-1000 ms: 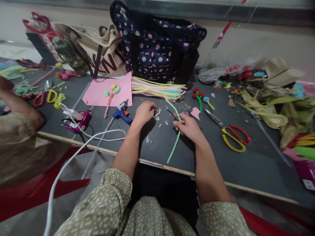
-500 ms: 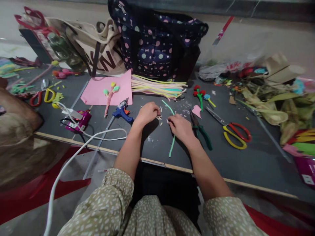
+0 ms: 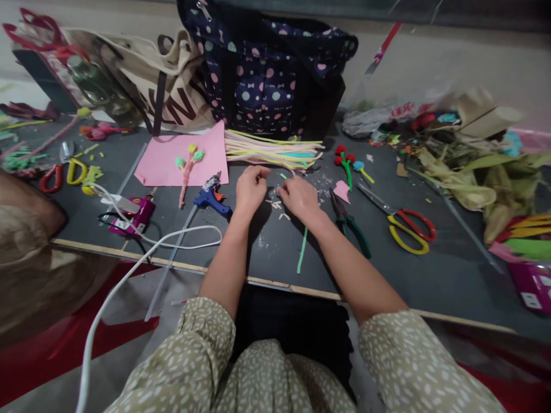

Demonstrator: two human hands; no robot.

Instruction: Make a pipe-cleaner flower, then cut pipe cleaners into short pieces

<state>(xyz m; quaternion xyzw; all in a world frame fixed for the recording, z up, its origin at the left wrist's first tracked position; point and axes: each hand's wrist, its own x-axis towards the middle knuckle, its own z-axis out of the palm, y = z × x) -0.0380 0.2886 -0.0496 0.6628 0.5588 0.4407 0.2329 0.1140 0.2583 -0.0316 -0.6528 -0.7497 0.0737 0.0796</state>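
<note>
My left hand [image 3: 252, 189] has its fingers bent just above the small pale pieces [image 3: 275, 204] on the dark table; what its fingertips hold, if anything, is too small to name. Close on the right, my right hand [image 3: 298, 197] is curled, its fingertips at the same pieces, and any item in them cannot be made out. Under my right hand and wrist runs a green fuzzy stem [image 3: 302, 252], its middle hidden. A blue glue gun [image 3: 212, 199] lies left of my left hand. Green-handled pliers [image 3: 350, 222] rest to the right of my right wrist.
Red-and-yellow scissors [image 3: 400, 222] lie at right. Behind are a pink sheet [image 3: 163, 163], a bundle of fuzzy stems [image 3: 275, 152] and a dark patterned bag [image 3: 267, 74]. A white cable [image 3: 124, 275] crosses the table's front edge. Another person's arm [image 3: 32, 201] is at far left.
My right hand has moved up and left, nearer my left hand, over the upper part of the green stem. My left hand has shifted slightly left. The view has turned a little.
</note>
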